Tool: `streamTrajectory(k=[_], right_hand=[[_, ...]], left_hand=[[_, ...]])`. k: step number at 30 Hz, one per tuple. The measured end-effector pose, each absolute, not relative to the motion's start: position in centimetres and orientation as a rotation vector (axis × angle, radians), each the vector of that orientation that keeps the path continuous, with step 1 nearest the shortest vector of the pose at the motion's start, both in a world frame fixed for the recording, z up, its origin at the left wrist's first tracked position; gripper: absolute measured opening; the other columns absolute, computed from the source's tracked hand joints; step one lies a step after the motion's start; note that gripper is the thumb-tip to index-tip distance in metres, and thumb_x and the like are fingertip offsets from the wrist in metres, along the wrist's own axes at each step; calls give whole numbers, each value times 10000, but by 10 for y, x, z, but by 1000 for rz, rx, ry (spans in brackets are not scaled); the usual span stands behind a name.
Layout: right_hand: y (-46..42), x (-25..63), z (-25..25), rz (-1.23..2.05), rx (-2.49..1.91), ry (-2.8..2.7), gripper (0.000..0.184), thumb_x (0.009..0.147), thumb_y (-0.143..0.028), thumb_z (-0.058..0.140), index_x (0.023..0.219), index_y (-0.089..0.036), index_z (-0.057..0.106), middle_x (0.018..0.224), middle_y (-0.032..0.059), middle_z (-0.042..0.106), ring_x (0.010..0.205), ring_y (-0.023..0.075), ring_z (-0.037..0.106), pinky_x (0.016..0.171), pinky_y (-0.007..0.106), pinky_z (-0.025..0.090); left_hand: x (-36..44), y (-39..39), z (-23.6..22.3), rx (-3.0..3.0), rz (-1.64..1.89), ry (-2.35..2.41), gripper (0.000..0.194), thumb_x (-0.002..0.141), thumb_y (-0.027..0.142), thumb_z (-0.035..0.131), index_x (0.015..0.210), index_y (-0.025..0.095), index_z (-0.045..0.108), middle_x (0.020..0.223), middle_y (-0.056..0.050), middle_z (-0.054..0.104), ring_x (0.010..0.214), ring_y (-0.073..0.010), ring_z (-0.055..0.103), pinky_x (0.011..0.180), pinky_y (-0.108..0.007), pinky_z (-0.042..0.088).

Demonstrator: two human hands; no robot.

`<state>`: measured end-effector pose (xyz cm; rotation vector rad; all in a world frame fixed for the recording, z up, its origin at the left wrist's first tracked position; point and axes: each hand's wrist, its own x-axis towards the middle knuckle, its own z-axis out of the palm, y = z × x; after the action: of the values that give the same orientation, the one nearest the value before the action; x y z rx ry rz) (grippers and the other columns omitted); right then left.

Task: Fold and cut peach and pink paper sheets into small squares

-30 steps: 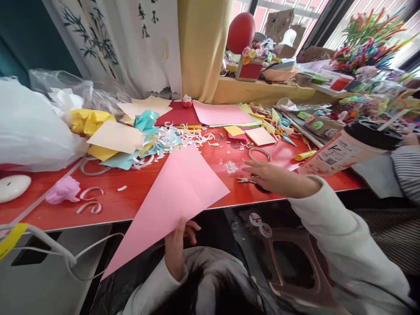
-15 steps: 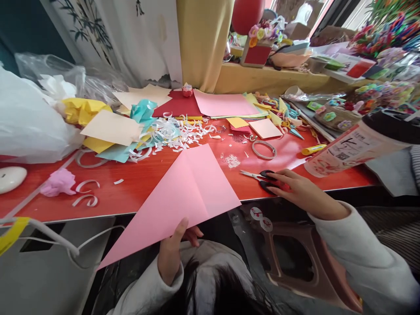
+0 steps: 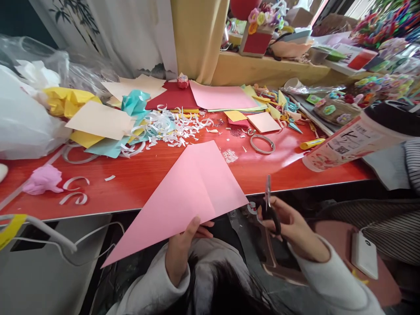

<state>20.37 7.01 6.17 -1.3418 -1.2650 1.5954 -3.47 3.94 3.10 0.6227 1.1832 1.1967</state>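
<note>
Head view: left hand [image 3: 180, 251] pinches pink paper [image 3: 173, 197] at its lower edge, thumb above, fingers beneath, likely steadying the part overhanging the table [image 3: 127, 188] front edge. Paper spreads forward and leftward from that hand. Right hand [image 3: 295, 227] grips scissors [image 3: 268, 199], blades up, near paper's right corner.

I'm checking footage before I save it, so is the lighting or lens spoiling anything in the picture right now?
Head view: pale glare on the red table near the cup; window at top right washed out; deep shadow below the table edge; cup looks stretched and tilted, probably wide-lens distortion; pink paper evenly lit, its crease readable.
</note>
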Motion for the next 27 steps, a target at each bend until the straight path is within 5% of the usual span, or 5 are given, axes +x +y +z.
streamTrajectory(k=[6, 13, 20, 27], right_hand=[[42, 181, 21, 2007, -909, -1023, 736, 497, -769, 612, 989, -235, 494, 877, 38, 451, 519, 67, 309, 364, 183, 263], [39, 175, 8, 1747, -1218, -1539, 475, 641, -614, 651, 739, -170, 515, 687, 7, 460, 607, 120, 381, 554, 260, 320], [42, 166, 22, 1807, -1263, -1706, 619, 672, -738, 488, 696, -121, 541, 623, 1, 438, 588, 115, 368, 539, 245, 286], [45, 148, 26, 1725, -1372, -1708, 664, 614, -784, 488, 633, -122, 536, 579, -7, 423, 560, 104, 350, 508, 236, 273]], left_hand=[[-12, 43, 18, 717, 1181, 1228, 409, 786, 505, 506, 691, 135, 652, 699, -63, 694, 518, -156, 614, 586, -307, 502], [12, 52, 4, 870, 1193, 1283, 357, 755, 478, 569, 637, 147, 634, 625, -36, 644, 531, -130, 564, 635, -292, 457], [17, 55, 10, 832, 1236, 1208, 348, 865, 440, 441, 686, 171, 571, 456, 53, 458, 384, -64, 411, 398, -197, 349], [9, 48, 4, 956, 1180, 1211, 353, 868, 438, 444, 650, 183, 553, 414, 68, 366, 371, -58, 319, 397, -202, 319]])
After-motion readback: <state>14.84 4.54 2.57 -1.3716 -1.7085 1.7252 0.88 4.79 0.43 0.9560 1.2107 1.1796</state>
